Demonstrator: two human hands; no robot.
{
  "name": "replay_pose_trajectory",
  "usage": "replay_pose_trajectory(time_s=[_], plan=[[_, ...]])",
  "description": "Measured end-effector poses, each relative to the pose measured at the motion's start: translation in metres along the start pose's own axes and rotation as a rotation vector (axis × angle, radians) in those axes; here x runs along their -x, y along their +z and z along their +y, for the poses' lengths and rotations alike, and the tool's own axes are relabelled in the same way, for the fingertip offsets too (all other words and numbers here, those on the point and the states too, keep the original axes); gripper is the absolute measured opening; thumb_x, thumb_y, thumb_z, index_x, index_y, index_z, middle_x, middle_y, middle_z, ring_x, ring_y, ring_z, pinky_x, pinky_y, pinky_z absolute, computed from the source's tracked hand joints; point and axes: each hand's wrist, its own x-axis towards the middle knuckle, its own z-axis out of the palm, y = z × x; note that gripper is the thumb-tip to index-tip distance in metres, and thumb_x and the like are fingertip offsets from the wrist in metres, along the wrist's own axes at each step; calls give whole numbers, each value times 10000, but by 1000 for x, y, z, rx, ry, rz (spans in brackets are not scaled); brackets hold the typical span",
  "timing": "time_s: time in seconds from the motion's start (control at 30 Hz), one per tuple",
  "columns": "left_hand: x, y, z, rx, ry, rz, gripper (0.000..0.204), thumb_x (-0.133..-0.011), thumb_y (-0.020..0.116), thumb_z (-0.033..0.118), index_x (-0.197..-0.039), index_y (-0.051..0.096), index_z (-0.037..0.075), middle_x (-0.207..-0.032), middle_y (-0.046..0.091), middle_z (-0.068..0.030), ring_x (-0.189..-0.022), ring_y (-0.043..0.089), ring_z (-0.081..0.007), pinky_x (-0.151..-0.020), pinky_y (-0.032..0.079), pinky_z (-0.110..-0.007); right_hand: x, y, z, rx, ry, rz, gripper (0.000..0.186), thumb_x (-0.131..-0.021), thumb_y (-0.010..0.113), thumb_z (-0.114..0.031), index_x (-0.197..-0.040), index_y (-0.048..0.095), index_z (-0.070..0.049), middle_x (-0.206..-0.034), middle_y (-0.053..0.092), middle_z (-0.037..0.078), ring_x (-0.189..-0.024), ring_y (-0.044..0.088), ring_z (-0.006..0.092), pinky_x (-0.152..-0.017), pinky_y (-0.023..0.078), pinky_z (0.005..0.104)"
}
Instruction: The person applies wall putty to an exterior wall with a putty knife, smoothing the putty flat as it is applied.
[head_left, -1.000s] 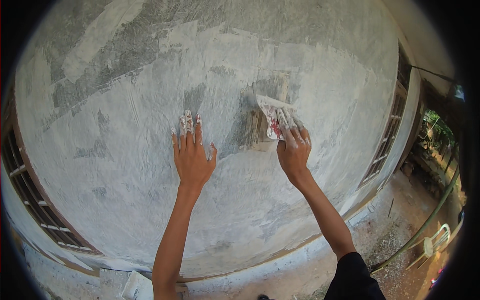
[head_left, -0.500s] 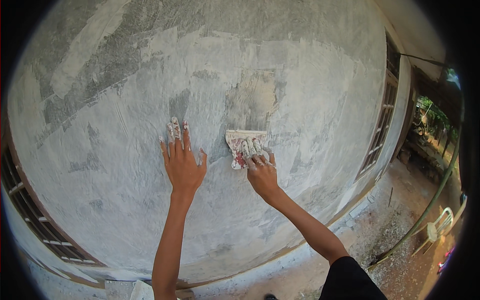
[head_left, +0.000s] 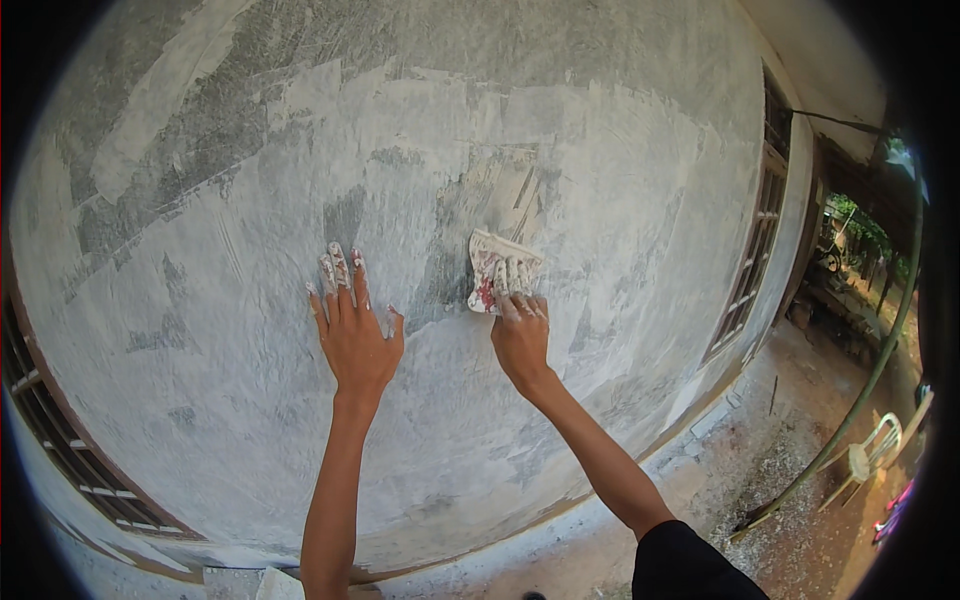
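Note:
My right hand [head_left: 522, 325] grips a putty knife [head_left: 489, 262] with a wide blade, smeared white and with red patches. Its fingers press over the tool, and the blade edge lies tilted against the wall [head_left: 630, 210]. Above the blade is a rough beige and grey patch of filler [head_left: 515, 190] with streaks in it. To the left, my left hand [head_left: 355, 335] rests flat on the wall with fingers spread and nothing held. White filler coats the fingertips of both hands. The wall is grey with uneven whitish smears.
Barred windows flank the wall, one at lower left [head_left: 75, 440] and one at right [head_left: 755, 250]. On the ground at right stand a pale chair [head_left: 868, 462] and a long curved green pole [head_left: 850, 425]. Pale blocks [head_left: 280, 584] lie at the wall's foot.
The putty knife in my right hand has moved slightly up and turned from level to tilted. Fresh streaks mark the beige patch. My left hand stays flat on the wall.

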Motion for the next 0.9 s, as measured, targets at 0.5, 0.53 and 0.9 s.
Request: replay_pose_trajectory(time_s=[0.5,0.53,0.9], plan=[[1,-4,-1,17,-8,-26,738,-778,619,196,-1413,288,14,-1426,319,-229,-1318,305,-364,-1121,119,-536,-110,-26,27,-79,-113,303,314,-663,519,75,-949,644,47,-821,622,206,-819,572,377,-815,446,412],[1,-4,-3,21,14,19,739,-777,618,197,-1412,289,14,-1423,322,-231,-1323,297,-364,-1121,117,-536,-90,-19,15,-128,-66,204,327,-665,517,83,-963,644,42,-838,623,203,-834,574,374,-799,459,413],[-1,-3,-1,27,-36,-31,796,-743,657,220,-1420,286,24,-1465,280,-196,-1363,255,-315,-1134,103,-511,63,4,-26,-108,-188,-241,300,-719,574,24,-1018,596,16,-932,580,180,-878,559,345,-817,468,434]])
